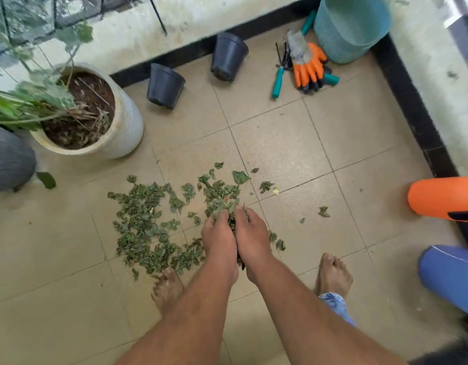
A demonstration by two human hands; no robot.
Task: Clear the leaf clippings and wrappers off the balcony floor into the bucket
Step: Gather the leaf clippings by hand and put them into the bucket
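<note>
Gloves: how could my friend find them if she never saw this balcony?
Look at the far corner, where the big teal container stands. The gloves lie on the floor right in front of it, among teal-handled tools. Only they have bright orange fingers.

Palms of left hand (218,239) and right hand (251,233) face each other, unseen. Fingertips are buried in the leaf clippings (222,196); the clump gripped between them shows only as a dark sliver. Just beyond the grip to its right, a pale scrap (276,191) is too small to identify, possibly a wrapper. Far right of the grip, an orange object (443,197) and a blue object (449,275) are cut by the frame edge. Well beyond the grip, the teal bucket (351,25) is blurred, its top cut off.
</note>
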